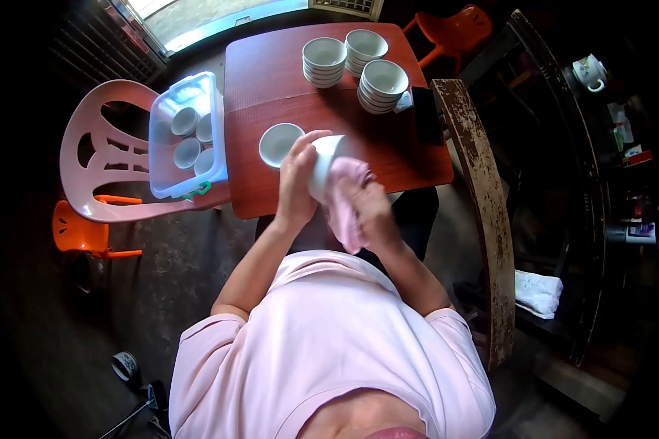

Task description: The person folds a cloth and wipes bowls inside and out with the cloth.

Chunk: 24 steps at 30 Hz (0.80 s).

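Observation:
My left hand (297, 186) grips a white bowl (321, 167), tilted on its side above the near edge of the table. A pink cloth (346, 208) is bunched in my right hand (373, 212) and pressed against the bowl's outer side; this hand is slightly blurred. Just beyond my left hand, a single white bowl (281, 144) stands upright on the table. Farther back are three stacks of white bowls: a left stack (324, 62), a rear stack (366, 47) and a right stack (382, 86).
The red-brown table (271, 88) carries a dark flat object (427, 115) at its right edge. On a pink chair (88, 143) rests a clear plastic bin (165, 164) with several bowls inside. A worn wooden bench (483, 219) stands close at right. Orange chairs (80, 227) are around.

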Motion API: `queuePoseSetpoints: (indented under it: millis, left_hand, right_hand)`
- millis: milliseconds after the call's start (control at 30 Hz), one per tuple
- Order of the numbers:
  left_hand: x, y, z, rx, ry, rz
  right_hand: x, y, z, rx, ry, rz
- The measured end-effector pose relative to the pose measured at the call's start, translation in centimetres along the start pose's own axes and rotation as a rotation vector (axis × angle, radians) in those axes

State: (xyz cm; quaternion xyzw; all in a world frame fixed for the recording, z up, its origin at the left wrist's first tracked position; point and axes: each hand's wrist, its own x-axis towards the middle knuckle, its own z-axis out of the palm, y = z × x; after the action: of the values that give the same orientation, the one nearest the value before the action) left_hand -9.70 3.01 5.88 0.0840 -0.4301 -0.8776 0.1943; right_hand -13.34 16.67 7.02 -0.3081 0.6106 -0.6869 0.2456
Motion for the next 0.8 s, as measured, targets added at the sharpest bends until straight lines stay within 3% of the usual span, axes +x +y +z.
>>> queuePoseSetpoints:
  millis: [67, 100, 133, 167, 200, 233, 267, 333, 367, 400, 467, 533, 600, 633, 667, 733, 767, 800]
  left_hand:
    - [-0.4, -0.4, 0.9, 0.419, 0.049, 0.358]
    - [0.0, -0.7, 0.3, 0.483, -0.009, 0.436]
    - [0.2, -1.1, 0.3, 0.529, 0.013, 0.502]
    - [0.3, -0.3, 1.0, 0.459, -0.033, 0.566]
    - [0.5, 0.6, 0.9, 0.276, -0.046, 0.299]
    - [0.7, 1.6, 0.8, 0.083, -0.009, 0.039]
    - [0.9, 1.8, 0.9, -0.128, 0.067, -0.157]
    - [1.0, 1.7, 1.1, -0.187, 0.089, -0.132]
    - [0.8, 1.4, 1.2, -0.119, 0.095, -0.058]
    - [0.8, 0.6, 1.1, 0.049, 0.148, 0.056]
    - [0.1, -0.6, 1.5, 0.493, 0.199, 0.419]
    - [0.5, -0.1, 1.7, 0.288, 0.147, 0.235]
    - [1.9, 1.1, 0.4, -0.037, 0.055, -0.145]
    - [2.4, 2.2, 0.2, -0.096, 0.023, -0.322]
    - [2.6, 1.8, -0.5, -0.106, -0.022, -0.349]
    - [2.5, 2.0, -0.7, -0.136, -0.052, -0.452]
    - [2.4, 1.8, -0.9, -0.05, -0.085, -0.42]
    - [1.8, 1.6, -0.6, 0.188, -0.184, -0.227]
  right_hand:
    - [0.4, -2.6, 0.2, 0.735, 0.168, 0.284]
    - [0.2, -1.7, -0.5, 0.637, -0.007, 0.23]
    - [-0.7, -0.4, 1.2, 0.03, 0.161, 0.135]
    - [-0.8, 0.1, 2.6, -0.448, 0.194, -0.217]
    - [-0.9, 0.6, 3.3, -0.919, 0.23, -0.579]
    - [-1.0, 2.1, 3.2, -0.859, 0.22, -0.544]
    - [-0.2, 2.0, 1.6, -1.002, 0.079, -0.668]
    - [0.3, 1.4, 0.6, -1.033, 0.062, -0.679]
    - [-0.1, 2.0, 0.8, -0.961, 0.091, -0.645]
    - [-1.1, 1.7, 1.3, -0.572, 0.113, -0.274]
    - [-1.0, -0.2, 1.4, -0.064, 0.125, 0.05]
    - [-1.2, 1.9, 2.1, -0.289, 0.148, -0.045]
    - [0.8, 2.6, 1.6, -1.013, 0.203, -0.702]
    - [0.8, 4.2, 0.4, -0.981, 0.053, -0.666]
    - [1.0, 4.3, -0.2, -1.041, 0.074, -0.739]
    - [0.9, 3.9, -0.2, -0.815, 0.239, -0.641]
    - [0.4, 2.4, -0.5, -0.398, 0.267, -0.162]
    - [0.5, 2.3, -0.6, -0.009, 0.271, -0.063]
